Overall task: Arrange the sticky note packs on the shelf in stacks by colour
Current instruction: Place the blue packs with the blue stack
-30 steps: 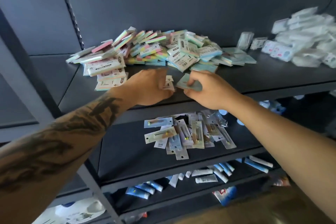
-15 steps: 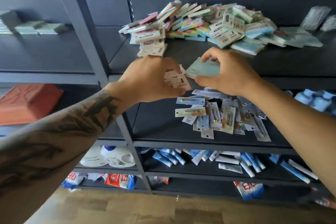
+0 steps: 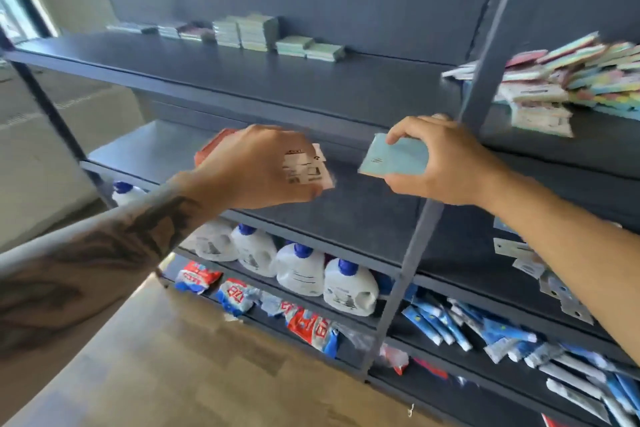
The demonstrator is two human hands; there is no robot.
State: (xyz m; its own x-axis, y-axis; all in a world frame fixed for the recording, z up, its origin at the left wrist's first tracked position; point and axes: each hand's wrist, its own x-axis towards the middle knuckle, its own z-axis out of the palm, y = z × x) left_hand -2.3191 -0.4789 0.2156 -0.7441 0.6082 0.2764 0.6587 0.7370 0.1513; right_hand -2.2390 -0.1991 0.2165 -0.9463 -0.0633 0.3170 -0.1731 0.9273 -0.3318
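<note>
Nearest the camera, the tattooed left forearm rises from the lower left corner and the bare right forearm comes in from the right edge; both reach up toward the front of the dark shelf unit. The left hand (image 3: 256, 166) is held back-of-hand up, its fingers curled round a pink pack (image 3: 304, 168) whose white printed label faces out on the right of the hand. The right hand (image 3: 446, 163) sits level with it, just to the right, thumb below and fingers over the top, pinching a pale blue pack (image 3: 394, 159) tilted slightly down to the left. The two packs are near each other but apart, both in the air in front of the upper shelf's front edge.

Below the hands, white bottles with blue caps (image 3: 301, 270) stand in a row on a lower shelf, with red and blue sachets (image 3: 239, 295) under them.

Farther back, on the upper shelf (image 3: 311, 87), the sorted stacks (image 3: 256, 33) stand in a line along the back edge, left of the upright post (image 3: 488, 45). Right of that post, at the shelf's right edge, lies the loose unsorted heap of packs (image 3: 568, 80), pink, green, yellow and blue, blurred by motion.
</note>
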